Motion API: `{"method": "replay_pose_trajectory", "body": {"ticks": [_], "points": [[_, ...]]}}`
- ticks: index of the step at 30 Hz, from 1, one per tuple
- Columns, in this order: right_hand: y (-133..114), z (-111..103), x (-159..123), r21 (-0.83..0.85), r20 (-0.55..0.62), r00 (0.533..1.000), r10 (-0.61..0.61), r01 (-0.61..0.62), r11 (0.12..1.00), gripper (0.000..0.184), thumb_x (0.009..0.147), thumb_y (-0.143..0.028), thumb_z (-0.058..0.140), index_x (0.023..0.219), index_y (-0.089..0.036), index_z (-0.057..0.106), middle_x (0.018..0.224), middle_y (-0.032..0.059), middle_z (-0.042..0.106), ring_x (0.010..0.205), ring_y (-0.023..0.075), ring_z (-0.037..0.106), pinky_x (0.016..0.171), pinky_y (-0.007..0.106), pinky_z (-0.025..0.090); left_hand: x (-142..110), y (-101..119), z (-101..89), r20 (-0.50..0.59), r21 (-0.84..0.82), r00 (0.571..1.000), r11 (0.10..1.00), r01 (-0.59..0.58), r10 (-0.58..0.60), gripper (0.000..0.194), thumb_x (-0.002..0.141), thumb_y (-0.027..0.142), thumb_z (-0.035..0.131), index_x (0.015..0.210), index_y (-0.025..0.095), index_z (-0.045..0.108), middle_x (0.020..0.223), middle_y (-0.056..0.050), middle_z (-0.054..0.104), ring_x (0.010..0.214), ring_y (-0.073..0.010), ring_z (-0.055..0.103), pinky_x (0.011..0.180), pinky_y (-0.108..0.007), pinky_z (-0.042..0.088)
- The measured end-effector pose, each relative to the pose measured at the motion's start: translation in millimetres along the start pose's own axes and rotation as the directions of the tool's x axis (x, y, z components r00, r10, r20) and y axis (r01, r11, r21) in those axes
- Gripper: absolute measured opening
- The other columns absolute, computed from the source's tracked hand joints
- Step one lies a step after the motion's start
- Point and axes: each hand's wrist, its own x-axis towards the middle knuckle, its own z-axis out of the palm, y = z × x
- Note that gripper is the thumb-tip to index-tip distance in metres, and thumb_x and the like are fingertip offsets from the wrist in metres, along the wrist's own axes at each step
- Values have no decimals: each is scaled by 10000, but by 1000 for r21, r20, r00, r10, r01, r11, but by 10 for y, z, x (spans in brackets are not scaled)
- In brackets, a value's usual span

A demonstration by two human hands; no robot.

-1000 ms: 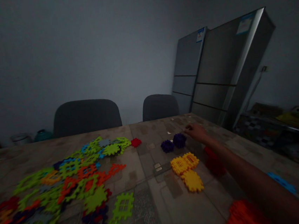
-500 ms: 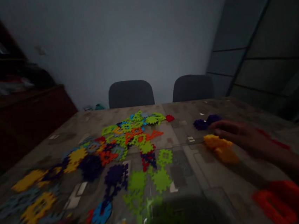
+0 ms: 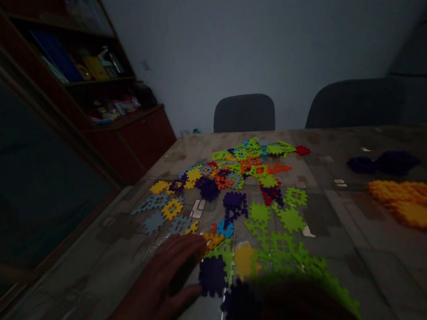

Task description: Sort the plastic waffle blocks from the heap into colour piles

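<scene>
- In the head view, the left hand (image 3: 159,281) reaches in from the lower left, its fingers loosely extended and thumb spread apart, grasping nothing that shows
- The thumb ends at the side of a dark purple square toothed tile (image 3: 212,276) on the patterned tabletop (image 3: 343,253); contact there is hard to tell
- The fingertips come up to an orange toothed tile (image 3: 214,239), near a blue ring-shaped tile (image 3: 225,229); touching or just short, I cannot tell
- The right hand is out of view, so I cannot tell how its fingers stand
- A yellow toothed tile (image 3: 245,260) lies just right of the purple one, so a pinch across opposite edges, lifted straight up, seems best to keep the teeth from snagging neighbours
- The light is dim and a dark blurred shape (image 3: 295,305) covers some nearer pieces, so feeling for one edge before closing the pinch looks wise
</scene>
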Motion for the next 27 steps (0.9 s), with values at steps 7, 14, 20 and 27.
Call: {"method": "replay_pose_trajectory", "body": {"ticks": [7, 14, 20, 27], "points": [[-110, -136, 225, 173, -13, 1000, -29, 30, 984, 161, 878, -339, 682, 1006, -247, 649, 853, 12, 736, 726, 211, 666, 705, 352, 546, 114, 33, 133, 112, -56, 987, 992, -109, 115, 438, 1029, 451, 499, 1433, 308, 408, 1360, -73, 553, 1271, -271, 518, 1199, -540, 290], [-98, -132, 306, 143, -116, 991, -64, 80, 987, 281, 996, -414, 511, 1152, -199, 602, 994, 61, 749, 809, 221, 669, 749, 356, 514, 95, 16, 153, 110, -52, 991, 996, -75, 80, 502, 1036, 503, 450, 1480, 312, 315, 1427, -71, 487, 1316, -275, 461, 1151, -478, 388], [-253, 22, 529, 119, -167, 983, -71, 92, 989, 197, 1005, -344, 477, 1037, -195, 603, 856, 10, 713, 714, 188, 628, 723, 345, 477, 204, 78, 144, 106, -113, 992, 992, -58, 70, 476, 1006, 499, 525, 1431, 328, 395, 1330, -64, 559, 1226, -283, 517, 1104, -474, 424], [-162, 51, 507, 197, -62, 998, 8, 4, 980, 265, 792, -408, 756, 912, -235, 595, 824, 8, 664, 737, 205, 602, 690, 340, 450, 125, -65, 94, 28, -431, 964, 866, 252, -266, 561, 896, 623, 660, 1356, 336, 515, 1362, -60, 544, 1241, -306, 533, 1082, -450, 464]]}}
